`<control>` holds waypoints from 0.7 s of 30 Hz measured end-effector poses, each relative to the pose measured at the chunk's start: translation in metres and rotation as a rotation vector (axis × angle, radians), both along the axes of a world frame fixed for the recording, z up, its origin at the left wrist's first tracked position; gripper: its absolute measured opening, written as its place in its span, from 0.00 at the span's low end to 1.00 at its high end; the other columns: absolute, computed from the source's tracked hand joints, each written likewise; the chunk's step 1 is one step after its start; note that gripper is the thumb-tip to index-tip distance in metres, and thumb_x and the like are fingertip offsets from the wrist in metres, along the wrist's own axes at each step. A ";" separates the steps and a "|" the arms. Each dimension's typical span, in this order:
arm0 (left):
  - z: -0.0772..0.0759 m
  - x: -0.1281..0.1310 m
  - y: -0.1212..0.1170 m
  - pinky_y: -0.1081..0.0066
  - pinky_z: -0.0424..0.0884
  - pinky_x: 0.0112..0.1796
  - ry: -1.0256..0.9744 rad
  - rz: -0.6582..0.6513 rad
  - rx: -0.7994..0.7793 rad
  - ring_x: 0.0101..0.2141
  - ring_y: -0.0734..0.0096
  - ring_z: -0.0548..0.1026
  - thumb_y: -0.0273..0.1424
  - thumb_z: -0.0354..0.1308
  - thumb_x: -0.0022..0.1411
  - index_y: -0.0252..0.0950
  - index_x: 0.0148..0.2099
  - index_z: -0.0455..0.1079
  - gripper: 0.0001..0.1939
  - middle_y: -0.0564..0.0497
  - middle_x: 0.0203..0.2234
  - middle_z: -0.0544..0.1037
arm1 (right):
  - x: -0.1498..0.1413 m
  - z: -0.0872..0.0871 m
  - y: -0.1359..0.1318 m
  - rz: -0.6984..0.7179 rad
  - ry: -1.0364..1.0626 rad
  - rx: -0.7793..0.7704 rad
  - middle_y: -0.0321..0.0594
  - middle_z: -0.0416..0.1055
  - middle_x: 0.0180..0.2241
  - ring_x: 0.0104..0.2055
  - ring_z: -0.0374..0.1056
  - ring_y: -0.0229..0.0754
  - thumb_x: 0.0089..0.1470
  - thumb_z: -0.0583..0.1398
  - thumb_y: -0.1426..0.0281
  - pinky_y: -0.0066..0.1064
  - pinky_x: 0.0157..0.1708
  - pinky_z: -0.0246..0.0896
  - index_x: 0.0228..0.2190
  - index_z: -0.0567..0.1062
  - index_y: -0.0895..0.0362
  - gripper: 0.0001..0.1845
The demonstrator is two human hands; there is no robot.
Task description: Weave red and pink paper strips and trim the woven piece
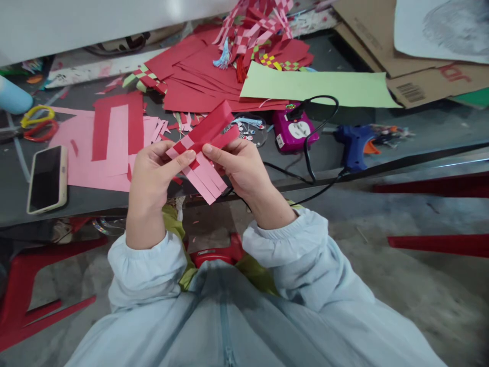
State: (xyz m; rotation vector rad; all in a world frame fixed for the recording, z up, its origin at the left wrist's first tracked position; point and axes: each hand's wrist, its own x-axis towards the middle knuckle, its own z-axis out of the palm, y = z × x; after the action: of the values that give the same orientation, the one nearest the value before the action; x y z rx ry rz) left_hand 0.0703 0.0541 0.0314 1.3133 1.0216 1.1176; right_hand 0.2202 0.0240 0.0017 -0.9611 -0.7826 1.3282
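Note:
Between my two hands, above the near edge of the dark table, is a woven piece of red and pink paper strips point(206, 179). My left hand point(155, 171) pinches its left corner, thumb on top of the small checkered part. On the other side, my right hand point(244, 165) grips the red strips with thumb and fingers. Loose pink strip ends hang down toward me, and red ends point up and away. The fingers under the paper are mostly hidden. Behind it lie red paper sheets point(202, 76) and, to the left, pink paper sheets point(80, 171).
A phone point(48, 179) and scissors point(38, 122) lie at the left. To the right are a purple power socket point(294, 130) with a black cord, a blue glue gun point(355, 145), light green paper point(317, 86) and cardboard point(367, 30). Red plastic stools point(23, 285) stand below.

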 end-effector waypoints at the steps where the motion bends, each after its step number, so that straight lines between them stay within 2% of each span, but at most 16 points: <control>1: 0.000 -0.001 0.000 0.76 0.69 0.26 -0.006 -0.002 -0.001 0.22 0.78 0.72 0.34 0.74 0.43 0.34 0.25 0.74 0.13 0.56 0.20 0.75 | 0.000 0.001 0.000 -0.008 0.004 -0.003 0.30 0.69 0.20 0.20 0.58 0.29 0.36 0.73 0.53 0.24 0.18 0.52 0.22 0.75 0.57 0.22; 8: -0.001 -0.003 0.002 0.76 0.71 0.27 -0.006 -0.010 0.017 0.24 0.78 0.74 0.31 0.73 0.45 0.36 0.27 0.77 0.08 0.55 0.23 0.78 | 0.005 0.000 0.003 -0.077 0.014 0.043 0.27 0.61 0.16 0.18 0.53 0.27 0.40 0.72 0.53 0.24 0.18 0.47 0.19 0.72 0.56 0.22; 15: -0.003 -0.005 0.003 0.77 0.71 0.27 -0.003 -0.003 0.025 0.24 0.78 0.74 0.32 0.73 0.45 0.36 0.27 0.76 0.09 0.56 0.22 0.77 | 0.011 -0.002 0.008 -0.125 -0.011 0.105 0.27 0.59 0.16 0.18 0.51 0.27 0.43 0.70 0.51 0.25 0.18 0.45 0.20 0.72 0.55 0.22; 18: -0.002 -0.005 0.003 0.77 0.71 0.26 -0.003 0.005 0.017 0.23 0.78 0.73 0.31 0.73 0.45 0.36 0.27 0.77 0.09 0.56 0.22 0.77 | 0.009 -0.002 0.008 -0.091 0.013 0.086 0.28 0.60 0.17 0.18 0.52 0.28 0.45 0.68 0.49 0.24 0.18 0.47 0.21 0.71 0.55 0.23; 21: -0.002 -0.005 0.002 0.77 0.70 0.25 0.019 0.002 -0.001 0.22 0.79 0.72 0.31 0.73 0.45 0.36 0.27 0.77 0.09 0.56 0.20 0.76 | 0.006 -0.002 0.006 0.010 0.042 0.073 0.28 0.65 0.19 0.19 0.56 0.28 0.41 0.70 0.49 0.23 0.18 0.50 0.24 0.74 0.55 0.23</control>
State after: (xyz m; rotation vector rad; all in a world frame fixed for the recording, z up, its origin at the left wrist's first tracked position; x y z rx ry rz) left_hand 0.0657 0.0563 0.0299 1.3243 1.0374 1.1075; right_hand 0.2263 0.0297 0.0000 -0.8705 -0.7990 1.3154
